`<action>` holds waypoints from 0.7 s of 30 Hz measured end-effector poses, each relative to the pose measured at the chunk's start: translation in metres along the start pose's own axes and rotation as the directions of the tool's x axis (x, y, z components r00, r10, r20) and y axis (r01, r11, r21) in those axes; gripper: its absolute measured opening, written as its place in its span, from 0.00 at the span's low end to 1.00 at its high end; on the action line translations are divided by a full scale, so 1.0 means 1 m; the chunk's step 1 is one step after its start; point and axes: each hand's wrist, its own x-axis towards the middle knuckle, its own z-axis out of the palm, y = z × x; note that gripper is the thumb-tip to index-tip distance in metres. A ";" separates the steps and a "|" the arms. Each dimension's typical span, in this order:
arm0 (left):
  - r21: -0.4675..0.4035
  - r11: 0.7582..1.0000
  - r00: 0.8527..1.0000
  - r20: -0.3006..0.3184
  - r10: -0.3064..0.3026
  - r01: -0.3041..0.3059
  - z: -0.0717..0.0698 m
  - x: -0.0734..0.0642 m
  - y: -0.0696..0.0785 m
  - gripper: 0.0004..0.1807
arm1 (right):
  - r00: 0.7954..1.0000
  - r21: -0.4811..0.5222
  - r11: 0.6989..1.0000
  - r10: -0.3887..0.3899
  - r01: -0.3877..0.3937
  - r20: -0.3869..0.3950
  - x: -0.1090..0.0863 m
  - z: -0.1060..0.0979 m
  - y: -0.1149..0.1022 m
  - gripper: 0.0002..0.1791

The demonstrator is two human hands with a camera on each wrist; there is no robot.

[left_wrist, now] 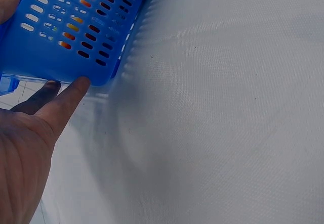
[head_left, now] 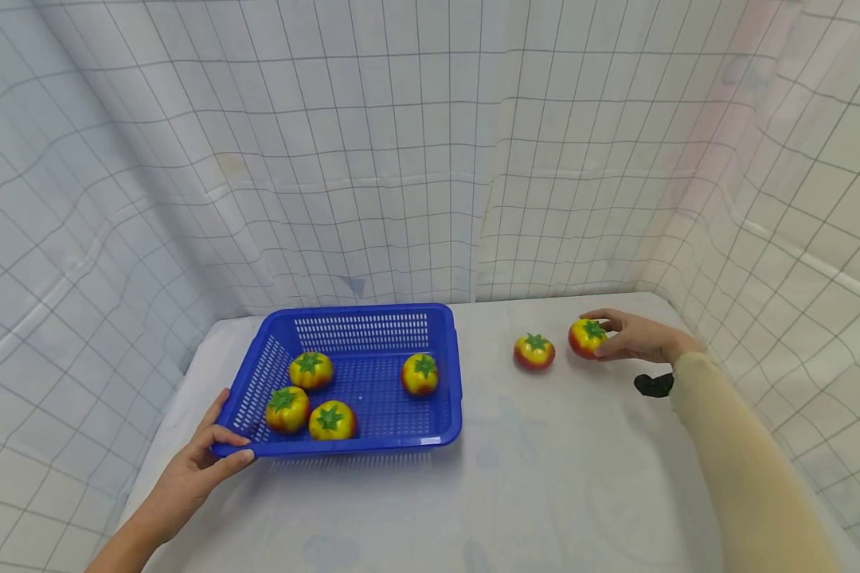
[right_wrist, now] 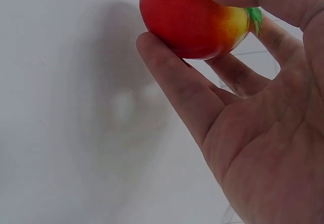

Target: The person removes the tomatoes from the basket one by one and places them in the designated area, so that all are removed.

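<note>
My left hand (head_left: pixel 186 477) grips the front left corner of a blue plastic basket (head_left: pixel 444 382), fingers over the rim and along the outer side. Four-sided and slotted, the basket holds several yellow-and-red toy tomatoes with green star-shaped tops; one toy tomato (head_left: pixel 420 375) lies apart on its right side. At the right, my right hand (head_left: pixel 634 336) holds another toy tomato (right_wrist: pixel 187 21) between thumb and fingers, its red underside facing the right wrist camera. Just left of that hand, a further toy tomato (head_left: pixel 534 352) rests on the white cloth.
A white-covered table (head_left: pixel 545 477) lies under everything. White grid-patterned curtains (head_left: pixel 373 159) stand behind it and on both sides. A small black patch (head_left: pixel 654 385) shows beside the right wrist.
</note>
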 end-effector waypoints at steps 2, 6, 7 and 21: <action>0.004 1.000 1.000 -0.002 -0.004 0.004 0.000 0.000 0.000 0.15 | 1.000 0.019 1.000 0.010 -0.010 -0.002 0.001 0.001 0.004 0.44; 0.008 1.000 1.000 -0.002 -0.005 0.005 0.000 0.000 0.000 0.15 | 1.000 0.016 1.000 0.017 -0.017 0.005 0.003 0.005 0.011 0.44; 0.007 1.000 1.000 -0.002 -0.003 0.003 0.000 0.001 -0.001 0.15 | 1.000 0.017 1.000 0.023 -0.023 0.000 0.003 0.006 0.012 0.45; -0.004 1.000 1.000 0.005 0.001 -0.001 0.000 0.000 0.001 0.14 | 0.998 -0.057 0.997 0.048 -0.050 -0.028 0.007 0.009 0.018 0.45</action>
